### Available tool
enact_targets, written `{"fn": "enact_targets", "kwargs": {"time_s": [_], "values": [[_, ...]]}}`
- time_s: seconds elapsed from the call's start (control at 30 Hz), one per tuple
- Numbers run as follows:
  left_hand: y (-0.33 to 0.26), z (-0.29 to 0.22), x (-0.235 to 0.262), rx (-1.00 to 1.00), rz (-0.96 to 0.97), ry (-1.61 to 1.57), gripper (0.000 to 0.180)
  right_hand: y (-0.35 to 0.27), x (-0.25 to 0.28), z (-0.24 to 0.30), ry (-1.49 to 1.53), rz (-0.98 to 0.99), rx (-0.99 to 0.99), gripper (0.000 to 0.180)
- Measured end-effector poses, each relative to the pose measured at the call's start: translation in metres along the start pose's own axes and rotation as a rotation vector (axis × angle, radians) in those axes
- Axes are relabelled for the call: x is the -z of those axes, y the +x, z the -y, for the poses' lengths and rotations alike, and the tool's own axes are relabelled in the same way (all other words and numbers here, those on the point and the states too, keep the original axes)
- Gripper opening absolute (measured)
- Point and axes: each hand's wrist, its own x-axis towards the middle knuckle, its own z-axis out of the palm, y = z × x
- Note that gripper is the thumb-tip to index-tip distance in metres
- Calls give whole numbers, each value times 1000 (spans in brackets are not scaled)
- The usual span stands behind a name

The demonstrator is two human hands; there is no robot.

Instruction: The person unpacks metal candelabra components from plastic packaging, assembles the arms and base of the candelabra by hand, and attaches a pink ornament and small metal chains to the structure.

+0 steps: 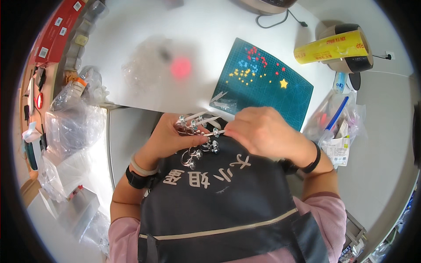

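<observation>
Over the dark apron (219, 206), my left hand (165, 139) is closed around a bunch of silver rings (193, 127) set with stones. White strips (197, 116) stick out from among them, toward the table. A few more silver rings (191, 160) dangle below its thumb. My right hand (263, 133) pinches the end of a thin white strip (222, 131) that meets one ring (215, 132) beside the left fingers. Its fingertips are partly hidden behind the hand. How the strips join the rings is too small to tell.
A green cutting mat (280, 109) bears small red, blue and yellow star shapes, a larger yellow star (283, 83), white strips (218, 97) and a clear packet (224, 104). A yellow wrap box (331, 47) lies at the far right. Plastic bags (72, 131) crowd the left.
</observation>
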Motion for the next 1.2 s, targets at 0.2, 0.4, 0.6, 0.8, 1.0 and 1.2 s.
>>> {"fn": "enact_targets", "kwargs": {"time_s": [0.2,0.4,0.6,0.8,1.0,1.2], "values": [[-1,8,-2,-47,20,15,15,-2,-5,-1,-35,-14,83,10],[-1,14,0,-92,35,68,13,-4,-8,-1,-26,-13,120,13],[0,18,-1,-132,25,60,13,-3,-14,-4,-1,-34,150,16],[2,16,0,-89,30,35,14,-3,-14,-3,-18,-12,130,17],[3,14,8,63,-54,-32,15,13,12,-16,13,-126,-168,33],[5,26,12,63,-39,-186,17,14,-62,-126,-206,-149,-364,16]]}}
